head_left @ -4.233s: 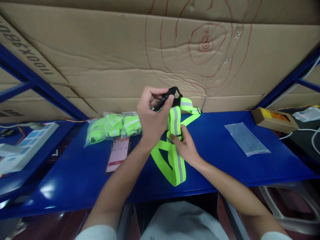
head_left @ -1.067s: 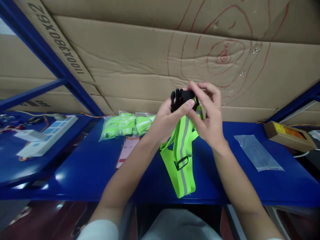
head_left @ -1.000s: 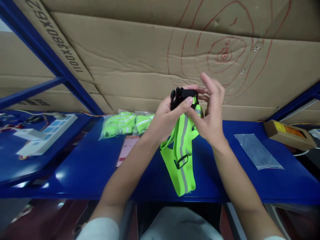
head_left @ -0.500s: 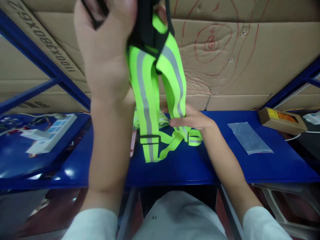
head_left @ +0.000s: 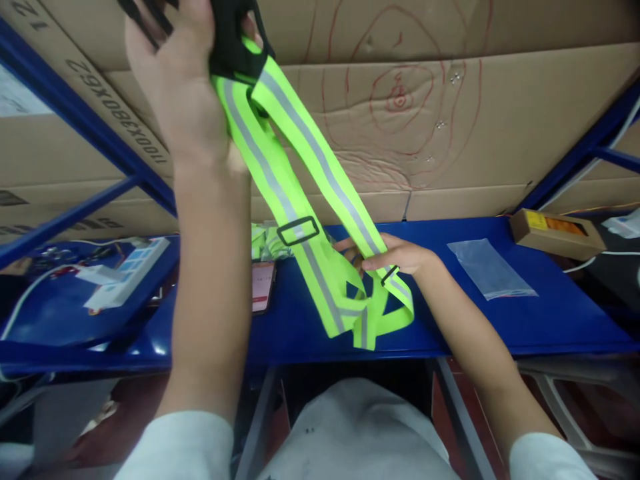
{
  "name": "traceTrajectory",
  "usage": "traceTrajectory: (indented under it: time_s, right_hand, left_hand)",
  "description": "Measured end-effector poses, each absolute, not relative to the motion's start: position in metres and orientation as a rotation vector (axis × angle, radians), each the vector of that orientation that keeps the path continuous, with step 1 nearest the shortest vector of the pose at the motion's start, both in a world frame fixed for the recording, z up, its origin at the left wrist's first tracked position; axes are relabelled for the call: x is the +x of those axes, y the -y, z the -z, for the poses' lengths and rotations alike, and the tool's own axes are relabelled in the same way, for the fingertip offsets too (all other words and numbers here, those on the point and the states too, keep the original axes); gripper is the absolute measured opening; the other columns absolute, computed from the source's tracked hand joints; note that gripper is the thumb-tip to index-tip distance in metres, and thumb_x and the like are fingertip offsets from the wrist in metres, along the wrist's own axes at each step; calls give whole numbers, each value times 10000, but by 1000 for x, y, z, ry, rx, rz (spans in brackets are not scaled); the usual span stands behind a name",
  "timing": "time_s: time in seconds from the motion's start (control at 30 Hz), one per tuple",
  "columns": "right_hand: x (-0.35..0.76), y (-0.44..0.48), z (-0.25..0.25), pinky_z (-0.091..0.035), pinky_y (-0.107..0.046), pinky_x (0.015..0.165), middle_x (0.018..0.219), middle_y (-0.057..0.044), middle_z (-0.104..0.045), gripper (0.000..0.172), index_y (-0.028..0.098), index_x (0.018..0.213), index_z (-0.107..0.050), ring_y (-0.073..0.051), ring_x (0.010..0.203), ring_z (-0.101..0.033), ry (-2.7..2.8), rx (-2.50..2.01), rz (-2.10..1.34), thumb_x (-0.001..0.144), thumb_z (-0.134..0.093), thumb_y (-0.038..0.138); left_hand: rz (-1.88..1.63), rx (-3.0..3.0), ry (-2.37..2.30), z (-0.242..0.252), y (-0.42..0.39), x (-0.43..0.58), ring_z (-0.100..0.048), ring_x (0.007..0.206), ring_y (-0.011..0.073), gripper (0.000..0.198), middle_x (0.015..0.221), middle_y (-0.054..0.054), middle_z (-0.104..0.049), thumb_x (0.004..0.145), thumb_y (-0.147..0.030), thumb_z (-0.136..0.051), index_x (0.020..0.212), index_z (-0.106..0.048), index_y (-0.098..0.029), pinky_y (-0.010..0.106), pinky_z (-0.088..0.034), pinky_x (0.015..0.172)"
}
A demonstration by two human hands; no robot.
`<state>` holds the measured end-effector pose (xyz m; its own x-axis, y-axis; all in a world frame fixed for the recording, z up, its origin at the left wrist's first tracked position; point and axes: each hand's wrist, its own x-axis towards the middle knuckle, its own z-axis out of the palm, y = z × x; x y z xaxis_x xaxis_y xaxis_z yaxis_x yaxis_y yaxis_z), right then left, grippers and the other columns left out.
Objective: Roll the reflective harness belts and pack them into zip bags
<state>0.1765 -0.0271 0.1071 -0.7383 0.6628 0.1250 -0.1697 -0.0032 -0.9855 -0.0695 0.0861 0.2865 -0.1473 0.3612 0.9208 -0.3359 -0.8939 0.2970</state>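
Note:
High on the left, my left hand (head_left: 185,73) grips the black plastic piece (head_left: 235,43) at the top of a reflective strap harness (head_left: 325,173). The straps are neon green with a grey stripe and hang down to the right from that piece. A black slide buckle (head_left: 299,231) sits partway along one strap. Lower down, my right hand (head_left: 395,255) pinches another strap between thumb and fingers, just above a second buckle (head_left: 390,275). The looped lower ends dangle over the blue table. My left fingertips are partly cut off by the top edge.
On the blue table (head_left: 435,320) lie a clear plastic bag (head_left: 493,269), a phone (head_left: 263,287) and more green straps (head_left: 273,241) behind the harness. A small cardboard box (head_left: 557,233) stands at right, a white power strip (head_left: 130,273) at left. Cardboard (head_left: 450,133) backs the table.
My left hand has moved left with the black piece. The straps now slant down to the right, pulled out between both hands, and the phone shows more.

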Motion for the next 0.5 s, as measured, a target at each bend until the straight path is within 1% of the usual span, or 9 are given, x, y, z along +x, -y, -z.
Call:
traceTrajectory:
  time_s: [0.03, 0.1, 0.17, 0.23, 0.3, 0.37, 0.43, 0.5]
  right_hand:
    - [184, 28, -106, -608, -245, 723, 1195, -87, -706, 631, 158, 1363, -657, -118, 821, -677, 1697, -548, -1829, 781, -868, 284]
    - [201, 28, -103, -608, -248, 655, 1318, -109, -665, 672, 201, 1427, -616, -109, 780, -671, 1706, -673, -1862, 808, -851, 319]
    - [217, 28, -99, -603, -240, 611, 1338, -109, -657, 678, 229, 1435, -610, -104, 760, -663, 1670, -835, -1829, 811, -851, 333]
    - [231, 27, -93, -597, -229, 598, 1254, -99, -691, 668, 211, 1392, -642, -112, 766, -659, 1636, -940, -1773, 782, -874, 353]
    - [238, 27, -85, -583, -216, 609, 1086, -77, -724, 660, 171, 1333, -684, -123, 770, -657, 1657, -971, -1758, 751, -893, 402]
    - [241, 27, -76, -567, -213, 622, 951, -49, -723, 673, 152, 1299, -708, -128, 760, -652, 1702, -982, -1772, 732, -896, 462]
    - [244, 26, -69, -555, -223, 625, 924, -42, -726, 705, 152, 1289, -714, -134, 746, -647, 1726, -1024, -1739, 716, -891, 523]
    - [248, 23, -64, -554, -247, 650, 976, -59, -742, 733, 152, 1282, -718, -155, 771, -659, 1760, -1087, -1635, 725, -856, 607]
  left_hand:
    - [-2019, 1678, -4, -282, -75, -64, -753, 968, 120, 470, 844, -147, -718, 669, -431, -938, 941, -597, -256, 262, -666, 843]
    - [-1982, 1692, -62, -273, -57, -55, -751, 957, 115, 492, 845, -155, -701, 662, -433, -953, 939, -590, -251, 261, -667, 862]
    - [-2011, 1691, -117, -267, -47, -50, -747, 980, 130, 483, 842, -151, -686, 670, -433, -956, 921, -588, -246, 277, -680, 859]
    - [-2046, 1680, -96, -263, -45, -49, -744, 973, 135, 499, 838, -148, -680, 655, -440, -966, 904, -581, -244, 273, -693, 803]
    - [-2075, 1676, -92, -261, -47, -49, -743, 941, 122, 506, 813, -137, -657, 654, -446, -967, 888, -568, -240, 241, -686, 755]
    - [-2099, 1699, -115, -261, -49, -49, -740, 924, 112, 497, 805, -116, -629, 677, -461, -951, 889, -562, -237, 203, -670, 728]
    - [-2131, 1724, -110, -261, -49, -51, -736, 914, 125, 471, 829, -90, -610, 701, -459, -937, 886, -564, -239, 213, -669, 711]
    - [-2151, 1746, -60, -260, -48, -52, -728, 885, 148, 469, 856, -69, -599, 693, -451, -944, 879, -568, -242, 259, -673, 684]
